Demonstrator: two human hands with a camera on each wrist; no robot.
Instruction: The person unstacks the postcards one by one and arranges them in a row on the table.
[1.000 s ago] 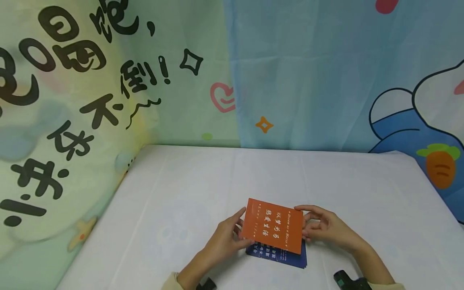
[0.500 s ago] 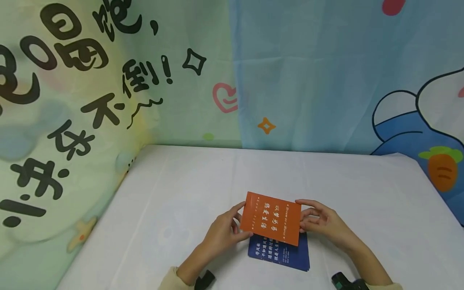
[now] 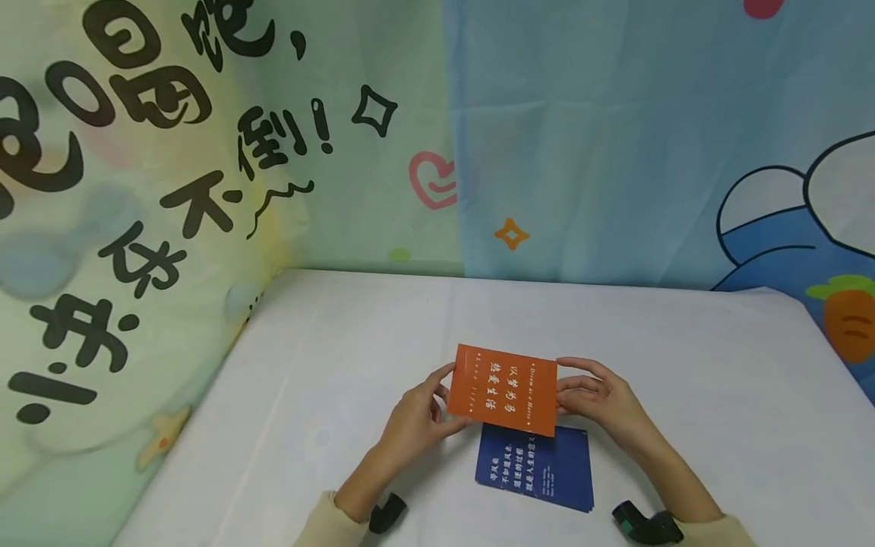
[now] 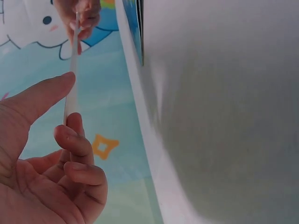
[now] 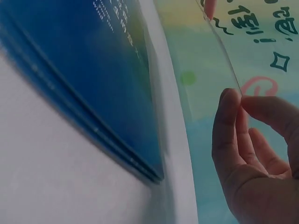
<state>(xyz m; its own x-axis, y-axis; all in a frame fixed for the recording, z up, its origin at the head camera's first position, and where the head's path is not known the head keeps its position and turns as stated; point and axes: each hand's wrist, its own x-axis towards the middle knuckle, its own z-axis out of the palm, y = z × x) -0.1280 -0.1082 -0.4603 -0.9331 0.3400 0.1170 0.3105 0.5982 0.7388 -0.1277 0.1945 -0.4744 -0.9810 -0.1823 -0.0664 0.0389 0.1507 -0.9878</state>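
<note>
An orange card (image 3: 504,389) with white lettering is held between both hands over the table. My left hand (image 3: 418,414) pinches its left side, thumb at the near corner and fingers at the far one. On the right side my right hand (image 3: 608,401) pinches its edge. The left wrist view shows the card edge-on, a thin pale strip between thumb and fingers; the right wrist view shows it as a thin line in the other hand's grip. Just nearer lies a small stack of dark blue cards (image 3: 536,469) with white writing, its far edge overlapped by the orange card.
A white cloth covers the table (image 3: 342,342). Behind and to the left hang printed curtains (image 3: 588,137) with large lettering and cartoon figures. Black wrist cameras (image 3: 645,524) sit at both cuffs, close to the table.
Both hands have moved the orange card away from the body and slightly left. More of the blue stack beneath now shows. The head view has shifted a little.
</note>
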